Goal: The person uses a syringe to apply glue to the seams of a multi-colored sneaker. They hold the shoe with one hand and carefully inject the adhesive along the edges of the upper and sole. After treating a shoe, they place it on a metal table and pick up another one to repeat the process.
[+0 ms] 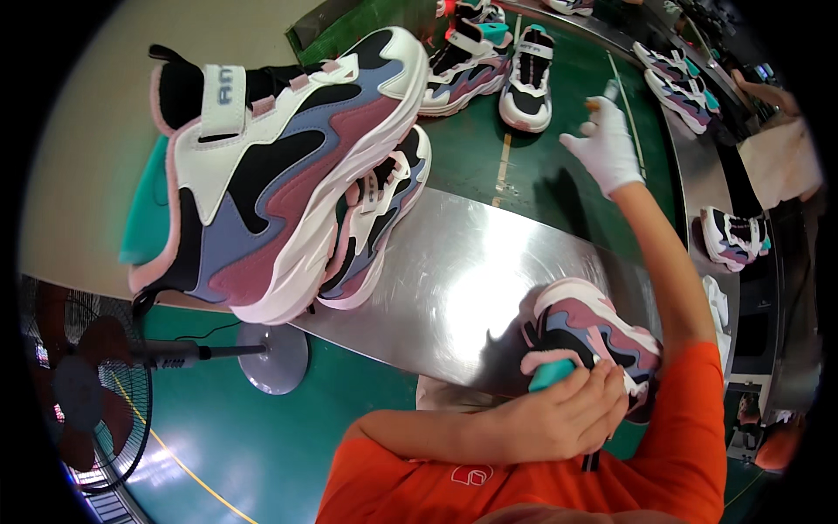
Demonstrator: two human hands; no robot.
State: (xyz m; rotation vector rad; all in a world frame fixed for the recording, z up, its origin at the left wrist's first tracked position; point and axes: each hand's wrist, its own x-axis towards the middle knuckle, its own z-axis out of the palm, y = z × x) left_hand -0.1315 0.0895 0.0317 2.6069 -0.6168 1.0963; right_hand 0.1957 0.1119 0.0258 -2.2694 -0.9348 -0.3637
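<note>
- My left hand (563,415): bare, fingers together and curled over the heel end of a shoe (598,327), closed on it, close against my orange shirt (681,419).
- That shoe: pink, blue, black and white, tipped on its side at the near edge of the metal table (436,271), sole turned away from me. Turquoise insert (552,375) pokes out of the opening by my fingers.
- My right hand (608,153): white glove, reached out over the green belt (458,166), thumb spread from the fingers, partly open. Something pale and some orange at the fingertips; can't tell if it's holding anything.
- Nearest to the right hand: an upright shoe (527,79) on the belt, just left, apart from it.
- Left thumb hidden; fingers cover part of the held shoe, its underside out of sight.
- Big shoe (288,175) at left, close to camera, partly covers a second one (375,231) behind it.
- Shoes along the top edge cut off; items at far right dim and small, hard to make out.
- Fan (78,389) lower left, edge lost in the dark rim.
</note>
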